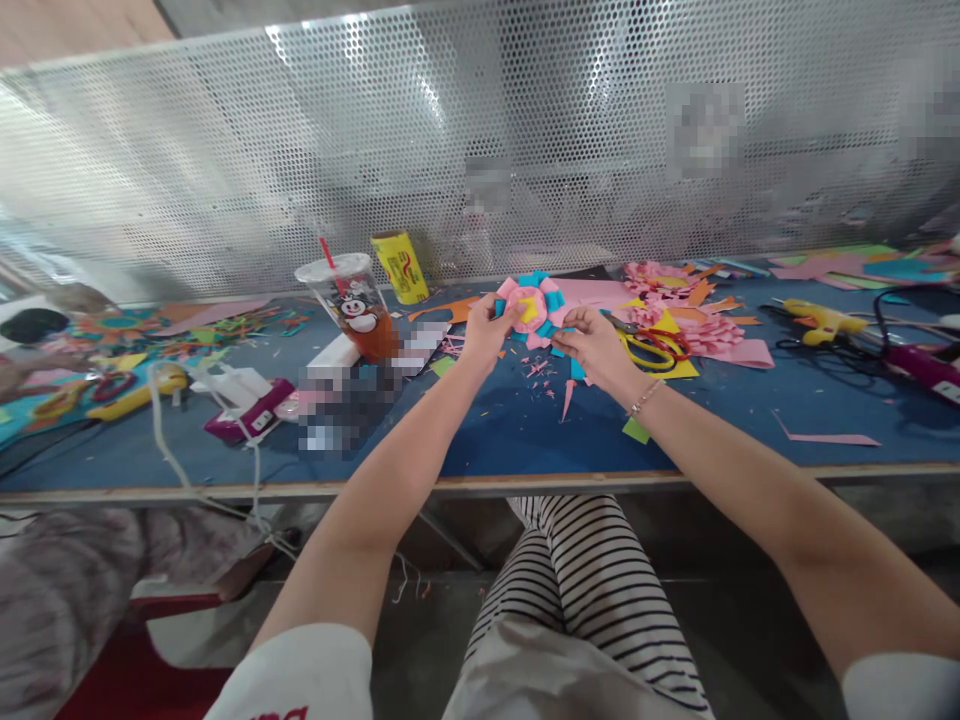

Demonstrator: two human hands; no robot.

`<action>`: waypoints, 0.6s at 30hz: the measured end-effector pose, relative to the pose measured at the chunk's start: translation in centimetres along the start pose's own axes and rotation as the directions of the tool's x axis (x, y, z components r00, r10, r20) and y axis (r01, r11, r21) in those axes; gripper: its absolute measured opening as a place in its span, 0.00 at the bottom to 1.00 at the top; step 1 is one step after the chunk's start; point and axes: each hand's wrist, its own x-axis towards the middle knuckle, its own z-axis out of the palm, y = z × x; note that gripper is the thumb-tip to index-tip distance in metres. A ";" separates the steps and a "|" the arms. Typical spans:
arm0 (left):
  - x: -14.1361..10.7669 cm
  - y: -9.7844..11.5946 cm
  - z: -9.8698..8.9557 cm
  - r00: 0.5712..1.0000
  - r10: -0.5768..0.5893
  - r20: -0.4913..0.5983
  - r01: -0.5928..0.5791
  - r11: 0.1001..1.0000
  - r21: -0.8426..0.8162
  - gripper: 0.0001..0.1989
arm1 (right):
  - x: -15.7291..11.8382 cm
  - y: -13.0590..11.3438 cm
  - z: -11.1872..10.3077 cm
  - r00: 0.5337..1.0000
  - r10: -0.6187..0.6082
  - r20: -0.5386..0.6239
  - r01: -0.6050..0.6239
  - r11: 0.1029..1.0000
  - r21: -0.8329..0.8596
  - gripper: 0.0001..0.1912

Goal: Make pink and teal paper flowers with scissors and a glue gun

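A paper flower (531,310) with pink and blue petals and a yellow star-like centre is held up over the blue table. My left hand (489,328) pinches its left side between thumb and fingers. On the lower right of the flower, my right hand (592,340) has its fingertips closed at the petals; whether they grip a petal or a small loose piece is too small to tell. Scissors (651,348) with yellow and red handles lie just right of my right hand. Small pink paper scraps (534,380) are scattered below the flower.
A clear drink cup (360,310) with a red straw and a yellow can (401,268) stand at left. A yellow glue gun (821,318) with cable, purple power strip (251,410) and pink fringed paper (720,335) lie around. Another person's hand (45,368) is at far left.
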 end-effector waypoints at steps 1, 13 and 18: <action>0.0 -0.1 0.0 1.000 0.001 0.003 -0.001 1.000 -0.004 0.12 | 0.0 0.0 0.0 1.000 -0.001 0.000 0.001 1.000 0.001 0.17; -0.3 0.3 0.4 0.997 -0.073 0.019 0.075 0.993 -0.094 0.14 | -0.1 0.0 0.1 0.999 -0.014 -0.033 0.012 0.999 -0.042 0.17; -0.5 0.6 0.6 0.997 -0.077 0.020 0.079 0.993 -0.084 0.12 | -0.1 0.2 0.0 1.000 -0.016 -0.019 0.015 0.996 -0.084 0.17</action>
